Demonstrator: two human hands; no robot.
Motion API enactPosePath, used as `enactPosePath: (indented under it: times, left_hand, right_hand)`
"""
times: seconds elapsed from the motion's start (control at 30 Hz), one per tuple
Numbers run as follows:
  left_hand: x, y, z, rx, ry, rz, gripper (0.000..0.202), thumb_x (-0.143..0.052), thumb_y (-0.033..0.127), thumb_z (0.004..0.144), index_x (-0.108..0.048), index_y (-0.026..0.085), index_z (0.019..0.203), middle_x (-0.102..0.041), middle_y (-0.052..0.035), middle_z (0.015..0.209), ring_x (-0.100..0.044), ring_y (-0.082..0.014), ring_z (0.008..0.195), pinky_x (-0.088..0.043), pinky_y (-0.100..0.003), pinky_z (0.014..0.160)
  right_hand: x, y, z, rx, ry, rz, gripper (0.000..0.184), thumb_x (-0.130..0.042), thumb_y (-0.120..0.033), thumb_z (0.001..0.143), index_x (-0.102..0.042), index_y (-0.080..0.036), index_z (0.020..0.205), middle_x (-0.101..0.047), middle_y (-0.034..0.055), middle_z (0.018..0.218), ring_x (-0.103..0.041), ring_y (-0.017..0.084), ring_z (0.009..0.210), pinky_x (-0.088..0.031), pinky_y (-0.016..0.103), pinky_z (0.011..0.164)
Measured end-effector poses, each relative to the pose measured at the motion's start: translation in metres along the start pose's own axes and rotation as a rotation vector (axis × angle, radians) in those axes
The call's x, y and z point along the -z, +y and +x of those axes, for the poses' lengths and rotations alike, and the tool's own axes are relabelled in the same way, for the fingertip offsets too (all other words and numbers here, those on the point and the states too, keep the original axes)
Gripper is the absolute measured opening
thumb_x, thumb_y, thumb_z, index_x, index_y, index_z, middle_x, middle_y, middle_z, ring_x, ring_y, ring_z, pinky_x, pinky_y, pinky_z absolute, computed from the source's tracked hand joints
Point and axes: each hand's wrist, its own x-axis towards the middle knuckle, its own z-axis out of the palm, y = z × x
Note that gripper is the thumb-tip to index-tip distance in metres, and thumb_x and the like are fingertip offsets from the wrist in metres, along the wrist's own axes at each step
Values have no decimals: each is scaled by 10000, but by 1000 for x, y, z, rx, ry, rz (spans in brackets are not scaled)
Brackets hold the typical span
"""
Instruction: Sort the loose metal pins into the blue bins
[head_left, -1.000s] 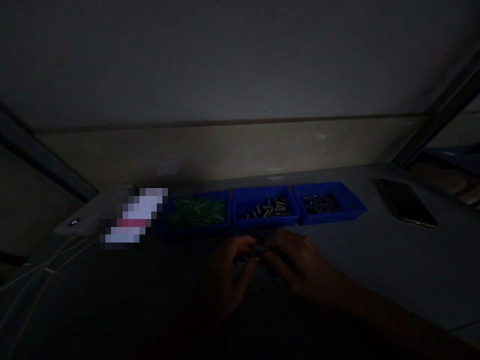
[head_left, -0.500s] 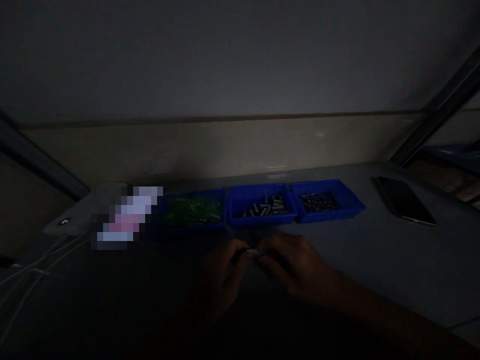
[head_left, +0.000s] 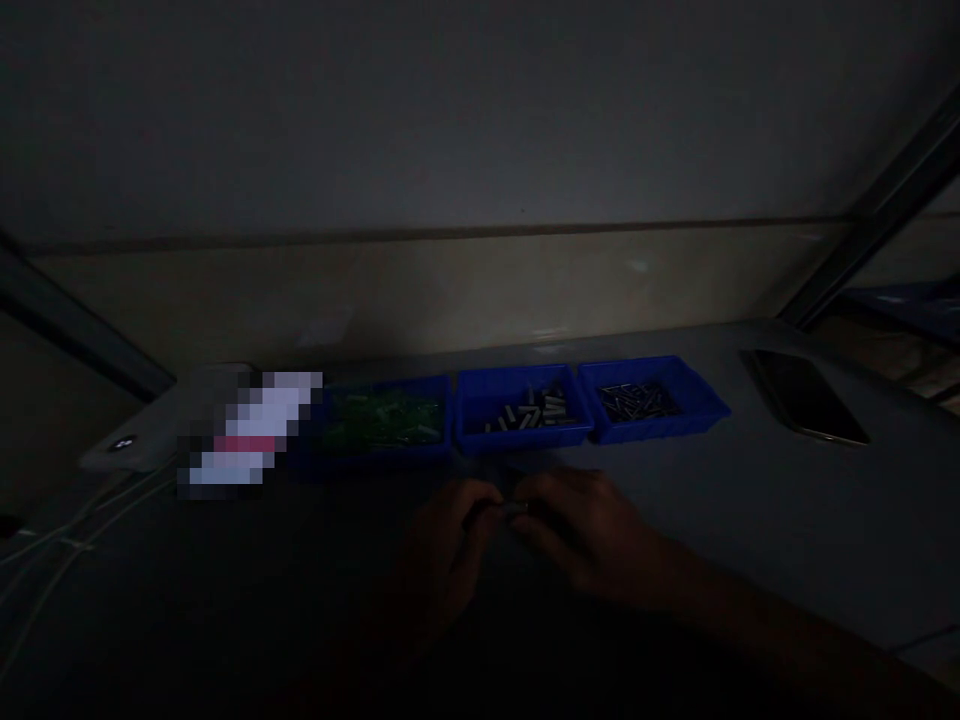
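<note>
The scene is very dark. My left hand (head_left: 448, 550) and my right hand (head_left: 581, 530) meet over the table just in front of the middle blue tray (head_left: 523, 437). Their fingertips pinch a small pale part (head_left: 513, 509) between them; I cannot make out what it is. The middle tray holds several short grey cylinders. To its left a blue tray (head_left: 382, 450) carries green pieces, and to its right a blue tray (head_left: 701, 412) holds thin dark pins.
A dark phone (head_left: 808, 410) lies flat at the right of the grey table. A blurred white and pink item (head_left: 247, 435) sits left of the trays, with a pale device (head_left: 131, 445) and cables (head_left: 52, 560) beyond it. A wall stands behind.
Both hands stay pinched together on the small part and have barely shifted; the view has drifted slightly.
</note>
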Motion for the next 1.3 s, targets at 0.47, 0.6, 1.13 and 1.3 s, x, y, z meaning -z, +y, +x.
enactPosePath:
  times: [0.47,0.6,1.13,1.3]
  left_hand:
    - [0,3,-4,-77,-289,319,366,-370,314,894,-514,281,1229,-630,-27,1132,-596,-185,991,-482,-317,845]
    - [0,1,-4,-13,-231,349,317,-433,323,859,-561,247,1140,-666,-35,1024,-627,-179,889,-489,-279,750]
    - [-1,-8,2,45,-88,134,282,-381,321,873,-613,182,953,-673,-23,713,-628,-138,623,-430,-217,554]
    - [-1,-2,1,23,-61,89,324,-336,305,890,-627,176,828,-631,-9,618,-596,-120,558,-391,-204,514]
  right_hand:
    - [7,34,5,-460,398,-323,281,-473,-366,832,-620,-178,980,-637,13,598,-553,134,467,-369,229,470]
    - [8,32,6,-491,421,-334,309,-456,-373,838,-603,-166,1014,-621,13,583,-545,141,460,-361,236,464]
    - [-3,12,0,-23,-5,-2,241,-494,-232,855,-525,-147,1078,-665,48,800,-607,124,635,-411,223,557]
    - [-4,12,-1,7,-18,-17,137,-486,-231,868,-549,-166,970,-641,26,762,-581,109,633,-394,216,577]
